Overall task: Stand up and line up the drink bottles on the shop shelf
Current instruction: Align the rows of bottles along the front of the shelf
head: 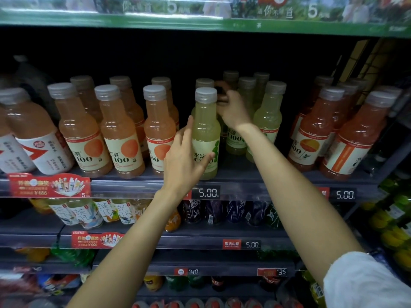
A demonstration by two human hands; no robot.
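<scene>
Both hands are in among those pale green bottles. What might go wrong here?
The front green bottle stands at the shelf edge; the left hand only touches it with straight fingers, so a nudge might tip it off. The right hand reaches behind it, gripping something I cannot make out; its forearm may knock the neighbouring green bottle.

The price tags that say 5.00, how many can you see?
3. One 5.00 tag sits under the yellow-green bottle, one 5.00 tag is at the right end of that shelf edge, and one 5.00 tag is a shelf lower. Arms may hide others.
</scene>
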